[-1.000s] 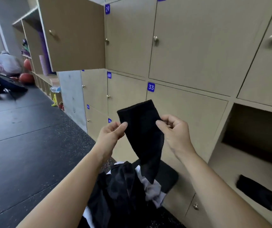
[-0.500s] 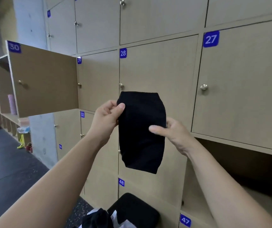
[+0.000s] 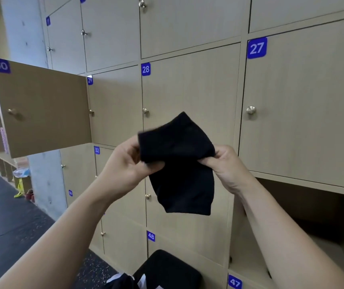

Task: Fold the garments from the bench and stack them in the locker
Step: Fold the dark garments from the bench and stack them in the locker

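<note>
A small black knit garment (image 3: pixel 179 170) hangs in mid-air before pale wooden numbered locker doors (image 3: pixel 187 90), its top folded over. The left hand (image 3: pixel 128 163) and right hand (image 3: pixel 228 165) pinch its side edges, fingers clamped on the cloth, above a black padded bench (image 3: pixel 167 268).
</note>
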### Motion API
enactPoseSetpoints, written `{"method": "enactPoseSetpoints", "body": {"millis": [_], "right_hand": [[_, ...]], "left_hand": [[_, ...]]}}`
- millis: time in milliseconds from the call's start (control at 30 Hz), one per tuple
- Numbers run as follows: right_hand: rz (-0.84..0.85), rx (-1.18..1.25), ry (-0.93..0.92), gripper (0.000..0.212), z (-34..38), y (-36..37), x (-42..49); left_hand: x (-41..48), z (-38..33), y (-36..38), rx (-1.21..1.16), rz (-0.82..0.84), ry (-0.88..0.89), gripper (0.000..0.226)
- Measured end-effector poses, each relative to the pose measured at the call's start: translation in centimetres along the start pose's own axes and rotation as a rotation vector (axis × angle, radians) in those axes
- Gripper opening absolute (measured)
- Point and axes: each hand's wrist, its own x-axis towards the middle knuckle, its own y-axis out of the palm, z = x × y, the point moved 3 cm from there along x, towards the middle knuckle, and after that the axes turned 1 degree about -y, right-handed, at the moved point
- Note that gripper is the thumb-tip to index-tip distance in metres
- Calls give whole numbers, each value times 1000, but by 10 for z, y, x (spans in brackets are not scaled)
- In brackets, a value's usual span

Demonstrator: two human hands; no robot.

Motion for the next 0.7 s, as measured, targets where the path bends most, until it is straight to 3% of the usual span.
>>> {"method": "enactPoseSetpoints", "body": {"millis": [67,233,400,567,700], "right_hand": [[37,-38,-16,44,2,1,0],[96,-121,-36,34,5,2,-3],[94,-113,19,40,7,-3,-3],[34,-139,0,31,1,-3,0],[-13,-167,36,41,-13,-6,-3]], "left_hand": [[-2,12,0,33,9,-92,26],[-1,37,-7,67,5,-343,20],[3,41,-9,-97,-100,-382,19],[2,61,-10,-337,-160,-512,18],[-2,73,-2,-347,-164,-538,26]]}}
